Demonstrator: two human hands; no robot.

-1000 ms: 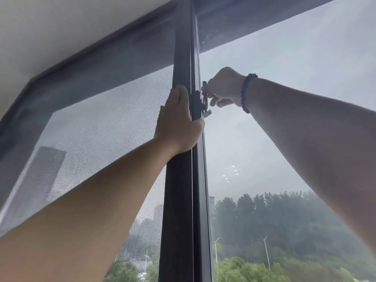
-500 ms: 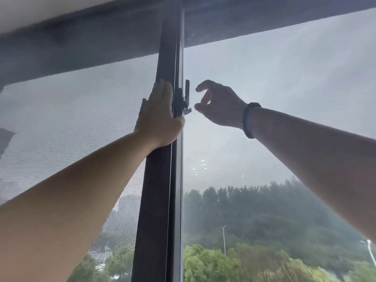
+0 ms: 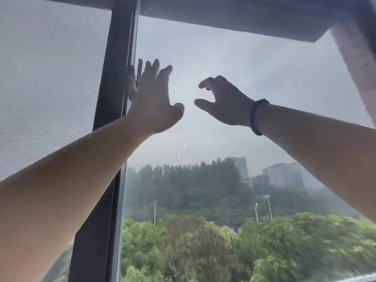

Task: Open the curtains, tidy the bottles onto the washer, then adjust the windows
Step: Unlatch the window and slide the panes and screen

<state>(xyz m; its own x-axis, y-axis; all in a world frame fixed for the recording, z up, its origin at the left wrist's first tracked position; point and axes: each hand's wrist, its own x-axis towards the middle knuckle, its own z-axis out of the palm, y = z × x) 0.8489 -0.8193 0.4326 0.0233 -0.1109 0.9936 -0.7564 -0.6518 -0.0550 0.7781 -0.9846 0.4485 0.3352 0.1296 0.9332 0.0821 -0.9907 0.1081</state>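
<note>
A dark vertical window frame (image 3: 110, 98) runs up the left of the view, with a mesh screen (image 3: 50, 78) on its left and a glass pane (image 3: 234, 58) on its right. My left hand (image 3: 151, 98) lies flat with straight spread fingers on the glass just right of the frame; its reflection shows at the frame's edge. My right hand (image 3: 225, 102), with a dark bracelet on the wrist, hovers in front of the pane with loosely curled fingers and holds nothing. The latch is hidden behind my left hand.
A dark top frame beam (image 3: 244, 17) crosses above the pane, and a pale wall edge (image 3: 358, 53) slants down at the upper right. Outside lie trees (image 3: 203, 241), street lamps and distant buildings (image 3: 282, 176) under a grey sky.
My left hand left the frame and now presses flat on the glass to its right. My right hand drew away from the latch, farther right. The camera turned right.
</note>
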